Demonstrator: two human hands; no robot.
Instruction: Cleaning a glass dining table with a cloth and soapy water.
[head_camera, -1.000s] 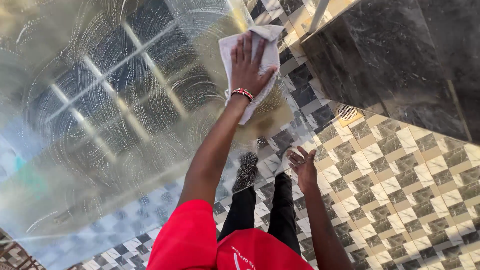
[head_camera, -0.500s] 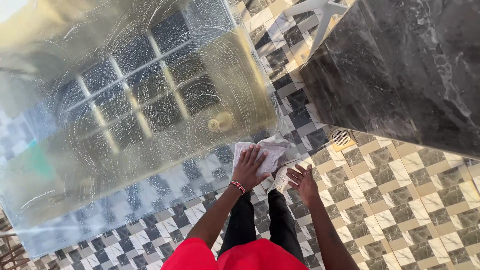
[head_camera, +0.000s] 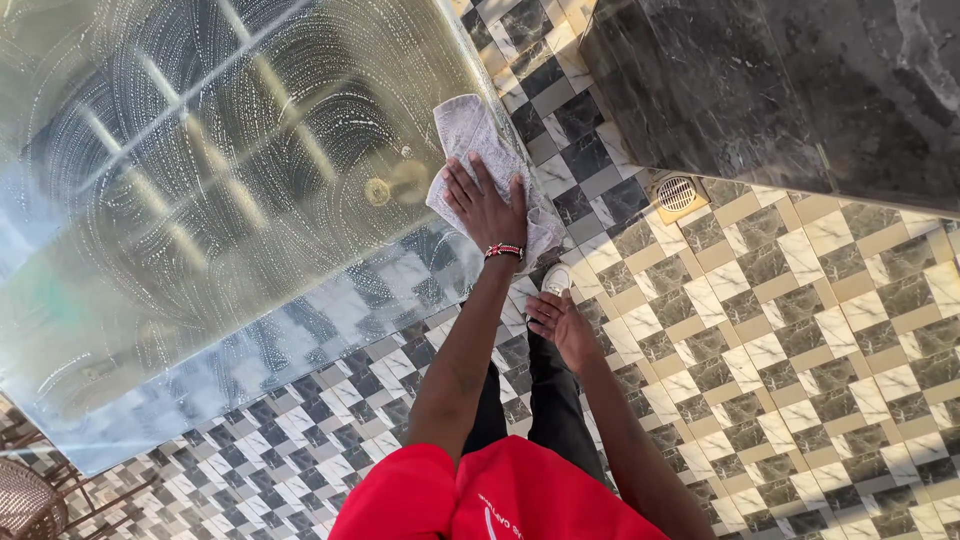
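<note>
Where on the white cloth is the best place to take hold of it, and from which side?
Probably the free upper corner of the white cloth, coming from above the left hand. That hand lies flat over the lower half against the soapy glass; only the top edge is uncovered.

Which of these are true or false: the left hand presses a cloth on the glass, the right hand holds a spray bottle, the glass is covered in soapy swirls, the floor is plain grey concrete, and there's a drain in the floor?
1. The left hand presses a white cloth flat against the glass panel. True.
2. The right hand holds a spray bottle. False: it is empty, fingers spread, hanging above the floor.
3. The glass panel carries curved soapy streaks. True.
4. The floor is plain grey concrete. False: it is a checkered tile floor of light and dark squares.
5. A round floor drain sits near the dark marble wall. True.
</note>
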